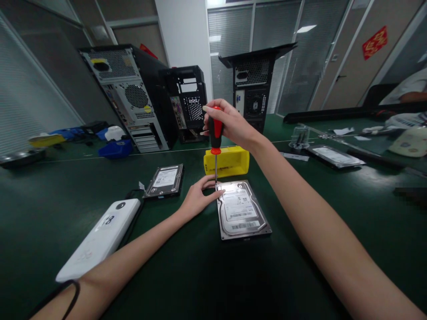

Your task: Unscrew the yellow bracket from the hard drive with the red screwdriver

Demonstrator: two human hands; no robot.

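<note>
A hard drive (240, 209) lies label up on the dark green table in front of me. My right hand (230, 121) grips the red and black handle of a screwdriver (216, 133) from above. The screwdriver stands upright, its tip at the drive's far left corner. At that same corner my left hand (202, 195) holds the drive's edge, with the thumb on top and the fingers at the far side. Whatever screw the tip meets is too small to make out. Just behind the drive sits a yellow plastic bin (230, 161).
Left of my hands are a second hard drive (164, 180) and a white power bank (100, 240) with a black cable. Computer cases (133, 98) stand along the back. To the right lie another hard drive (335, 156) and a clear cup (299, 136). A person's arm (412, 97) shows far right.
</note>
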